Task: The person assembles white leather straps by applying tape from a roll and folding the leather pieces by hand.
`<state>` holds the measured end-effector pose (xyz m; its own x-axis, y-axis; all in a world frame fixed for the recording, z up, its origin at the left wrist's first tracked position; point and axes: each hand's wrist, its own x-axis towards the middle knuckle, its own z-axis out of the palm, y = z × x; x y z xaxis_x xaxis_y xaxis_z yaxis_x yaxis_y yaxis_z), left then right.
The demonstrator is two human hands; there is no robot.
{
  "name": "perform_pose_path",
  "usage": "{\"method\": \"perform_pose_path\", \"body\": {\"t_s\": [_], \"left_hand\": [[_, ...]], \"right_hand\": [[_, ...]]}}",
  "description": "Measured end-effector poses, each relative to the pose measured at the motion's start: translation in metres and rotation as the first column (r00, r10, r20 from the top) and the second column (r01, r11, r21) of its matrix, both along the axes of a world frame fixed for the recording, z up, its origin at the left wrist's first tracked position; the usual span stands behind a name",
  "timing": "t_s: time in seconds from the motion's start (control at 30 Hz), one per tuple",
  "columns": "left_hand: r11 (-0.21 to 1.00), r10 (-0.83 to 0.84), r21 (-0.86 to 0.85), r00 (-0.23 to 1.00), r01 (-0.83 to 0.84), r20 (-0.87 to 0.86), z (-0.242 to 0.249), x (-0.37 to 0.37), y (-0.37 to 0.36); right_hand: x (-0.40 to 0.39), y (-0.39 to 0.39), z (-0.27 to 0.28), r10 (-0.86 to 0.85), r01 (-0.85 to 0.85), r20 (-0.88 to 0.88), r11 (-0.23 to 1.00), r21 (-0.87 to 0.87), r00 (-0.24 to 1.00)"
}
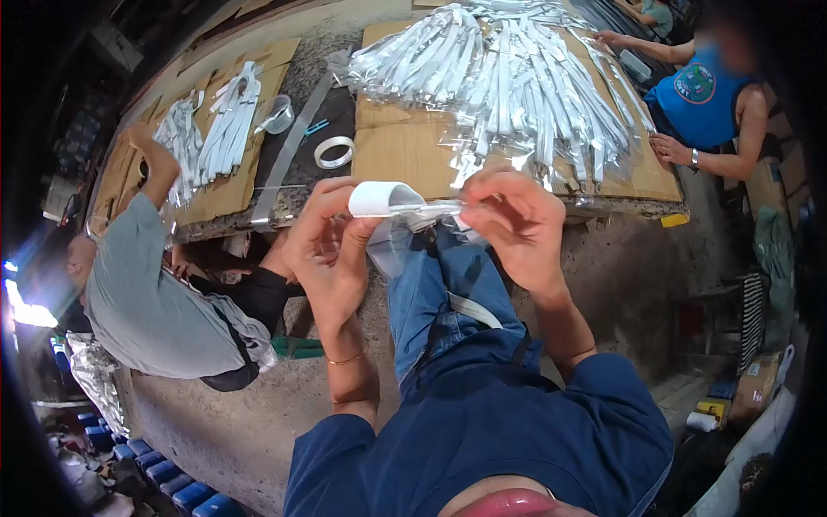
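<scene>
White folded strap [379, 198]: flat band of white material, bent into a rounded loop at its left end; held level in the air in front of the table edge, above the person's lap. Loop end pinched by the left hand [327, 246], thumb below and fingers above.

Clear plastic sleeve [431, 211]: thin, transparent, glossy bag, crinkled; lies around the strap's right portion, its open left mouth partway along the strap. Right end gripped by the right hand [512, 220], fingers curled over the top. A further length of clear film hangs slack below the strap, between both hands.
</scene>
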<state>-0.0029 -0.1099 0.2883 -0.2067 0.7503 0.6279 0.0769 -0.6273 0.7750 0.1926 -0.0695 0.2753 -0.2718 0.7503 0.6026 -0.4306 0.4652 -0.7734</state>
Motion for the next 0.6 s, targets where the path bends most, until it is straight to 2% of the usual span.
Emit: {"method": "perform_pose_path", "body": {"t_s": [0.1,0.13,0.17,0.23,0.27,0.3,0.37,0.43,0.47,0.53,0.6], "left_hand": [[0.999,0.037,-0.007,0.998,-0.037,0.046,-0.007,-0.008,-0.006],[0.999,0.021,-0.045,0.997,-0.018,0.072,-0.010,-0.010,-0.006],[0.997,-0.031,-0.069,0.994,0.039,0.107,-0.016,-0.016,-0.004],[0.985,-0.122,-0.086,0.950,0.152,0.287,-0.018,-0.018,-0.002],[0.971,-0.188,-0.068,0.911,0.228,0.368,-0.021,-0.021,0.001],[0.954,-0.250,-0.041,0.860,0.298,0.445,-0.025,-0.024,0.003],[0.956,-0.231,-0.034,0.820,0.291,0.525,-0.025,-0.023,0.007],[0.979,-0.150,-0.027,0.812,0.200,0.564,-0.034,-0.019,0.012],[0.980,-0.144,-0.032,0.816,0.195,0.561,-0.037,-0.013,0.014],[0.997,0.022,-0.073,0.811,0.025,0.585,-0.041,0.004,0.017],[0.994,0.085,-0.100,0.799,-0.031,0.595,-0.040,0.020,0.022]], "right_hand": [[-0.007,-0.003,-0.003,0.007,-0.008,0.096,1.000,0.013,0.995],[-0.012,-0.009,0.002,0.069,-0.059,0.107,0.994,-0.093,0.992],[-0.017,-0.011,0.002,0.082,-0.070,0.112,0.991,-0.111,0.990],[-0.022,-0.014,0.002,0.243,-0.202,0.219,0.960,-0.193,0.945],[-0.026,-0.018,0.005,0.344,-0.290,0.154,0.912,-0.292,0.926],[-0.029,-0.018,0.005,0.355,-0.296,0.158,0.905,-0.305,0.921],[-0.037,-0.017,0.004,0.488,-0.431,0.045,0.807,-0.405,0.872],[-0.050,-0.019,0.001,0.482,-0.431,-0.007,0.777,-0.459,0.876],[-0.057,-0.021,-0.002,0.378,-0.340,-0.008,0.824,-0.454,0.926],[-0.070,-0.020,-0.008,0.189,-0.162,0.026,0.897,-0.412,0.982],[-0.074,-0.011,-0.013,0.145,-0.127,0.020,0.919,-0.374,0.989]]}}
